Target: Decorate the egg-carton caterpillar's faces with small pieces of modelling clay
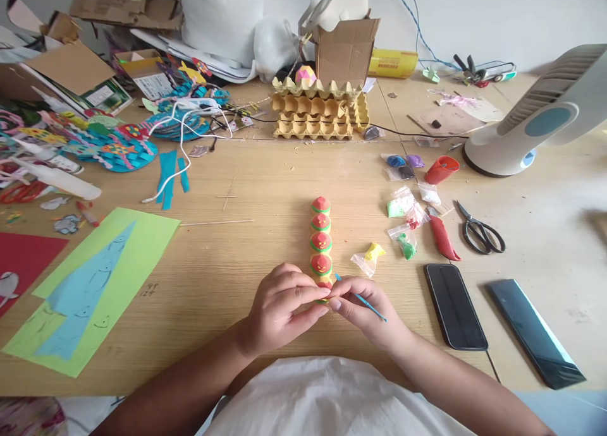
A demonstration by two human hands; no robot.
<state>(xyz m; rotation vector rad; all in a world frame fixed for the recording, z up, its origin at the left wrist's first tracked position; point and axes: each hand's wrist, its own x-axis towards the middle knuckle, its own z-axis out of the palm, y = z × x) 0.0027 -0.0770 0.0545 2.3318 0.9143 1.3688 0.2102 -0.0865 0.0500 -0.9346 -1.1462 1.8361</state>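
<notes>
A row of egg-carton cups [321, 241], coloured red on top with green bands and small yellow details, runs away from me on the wooden table. Over its nearest cup both hands meet at the fingertips, partly hiding it. My left hand [287, 303] is closed in a pinch there; whatever lies between its fingers is too small to make out. In my right hand [367, 306] a thin blue modelling tool [365, 302] lies slanted across the fingers, while thumb and forefinger pinch together by the same cup. An opened bag of yellow clay [374, 253] lies just beyond the right hand.
Right of the row are clay bags [402, 202], a red cup [442, 169], scissors [478, 227], a phone [455, 306] and a dark glossy slab [535, 332]. Green paper [137, 246] lies left. Egg cartons [313, 129] stand behind, a white fan [540, 114] far right.
</notes>
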